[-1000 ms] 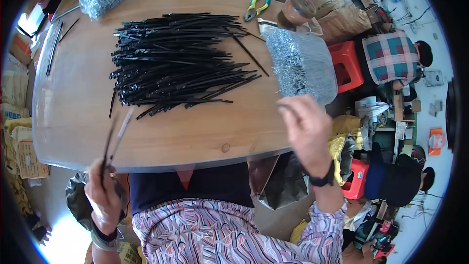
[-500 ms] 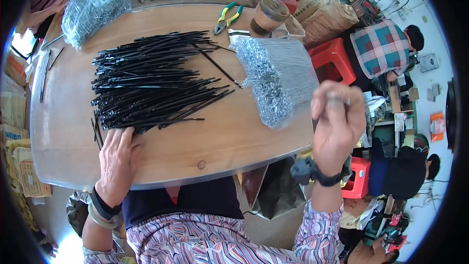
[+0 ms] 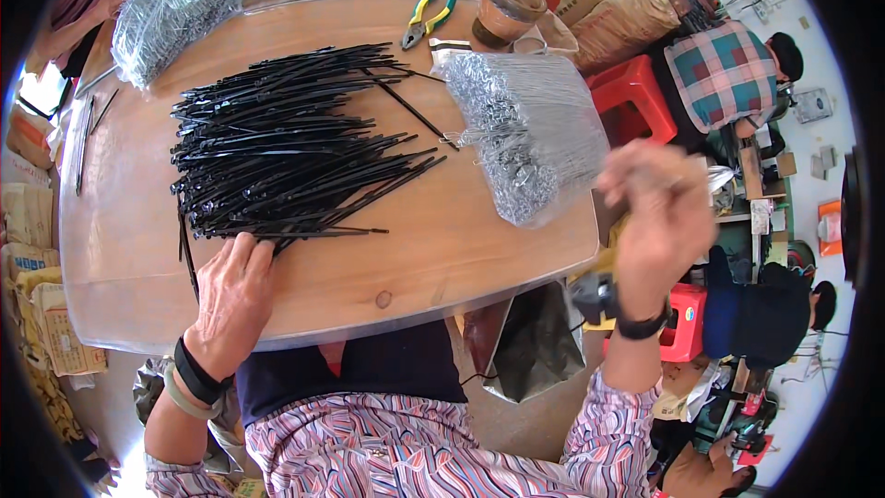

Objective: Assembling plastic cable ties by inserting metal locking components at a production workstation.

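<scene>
A broad pile of thin black strips (image 3: 277, 143) with small fittings at their left ends lies on the wooden table. My left hand (image 3: 238, 290) rests at its near edge, fingers together and bent, the tips against the nearest strips. What they pinch, if anything, is hidden. Past the table's right edge my right hand (image 3: 659, 212) is raised, its fingers curled but smeared by motion; nothing can be made out in them. Between the pile and that hand lies a clear plastic bag of thin silvery wire pieces (image 3: 525, 134).
Green-and-yellow pliers (image 3: 428, 20) and a lidded brown jar (image 3: 507, 9) stand near the far edge. Another clear bag of wire parts (image 3: 171, 18) sits far left. Red stools (image 3: 634, 100) and seated people are at the right. The table's edge (image 3: 442, 309) curves before me.
My right hand has moved a little outward to the right and is more blurred. The left hand has shifted slightly right along the pile's near edge. The whole view has tilted slightly.
</scene>
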Demonstrator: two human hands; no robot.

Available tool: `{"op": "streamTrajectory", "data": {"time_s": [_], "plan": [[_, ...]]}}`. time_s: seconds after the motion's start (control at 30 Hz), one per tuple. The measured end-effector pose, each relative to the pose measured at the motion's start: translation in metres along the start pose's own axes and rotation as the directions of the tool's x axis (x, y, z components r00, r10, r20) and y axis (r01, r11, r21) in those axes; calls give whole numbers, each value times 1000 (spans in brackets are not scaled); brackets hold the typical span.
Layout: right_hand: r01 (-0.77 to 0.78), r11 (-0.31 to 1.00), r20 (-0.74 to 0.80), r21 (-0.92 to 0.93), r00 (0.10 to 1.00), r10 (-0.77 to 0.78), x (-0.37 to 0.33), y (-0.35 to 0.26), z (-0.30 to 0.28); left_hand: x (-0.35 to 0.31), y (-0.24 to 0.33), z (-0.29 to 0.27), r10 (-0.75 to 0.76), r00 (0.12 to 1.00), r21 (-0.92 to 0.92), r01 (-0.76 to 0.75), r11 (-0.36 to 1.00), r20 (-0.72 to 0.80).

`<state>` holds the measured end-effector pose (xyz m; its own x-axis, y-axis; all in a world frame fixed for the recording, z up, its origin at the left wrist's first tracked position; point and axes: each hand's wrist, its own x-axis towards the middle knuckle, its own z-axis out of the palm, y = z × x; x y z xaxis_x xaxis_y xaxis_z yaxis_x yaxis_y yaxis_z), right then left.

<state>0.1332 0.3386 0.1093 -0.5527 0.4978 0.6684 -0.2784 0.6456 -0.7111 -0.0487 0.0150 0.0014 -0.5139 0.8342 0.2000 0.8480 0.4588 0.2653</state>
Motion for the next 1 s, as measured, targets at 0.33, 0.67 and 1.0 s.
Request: {"op": "streamTrajectory", "data": {"time_s": [0.33, 0.67, 1.0], "plan": [[-96, 995, 17, -4, 995, 96, -15, 11, 21, -5, 7, -61, -27, 999, 84, 29, 996, -18], [-231, 973, -86, 7, 969, 231, 11, 26, 7, -49, -7, -60, -321, 945, -607, 294, 738, 68], [-180, 980, 137, -81, 972, 190, -25, 30, 26, -93, 27, -30, -345, 760, -655, 136, -744, 551]]}}
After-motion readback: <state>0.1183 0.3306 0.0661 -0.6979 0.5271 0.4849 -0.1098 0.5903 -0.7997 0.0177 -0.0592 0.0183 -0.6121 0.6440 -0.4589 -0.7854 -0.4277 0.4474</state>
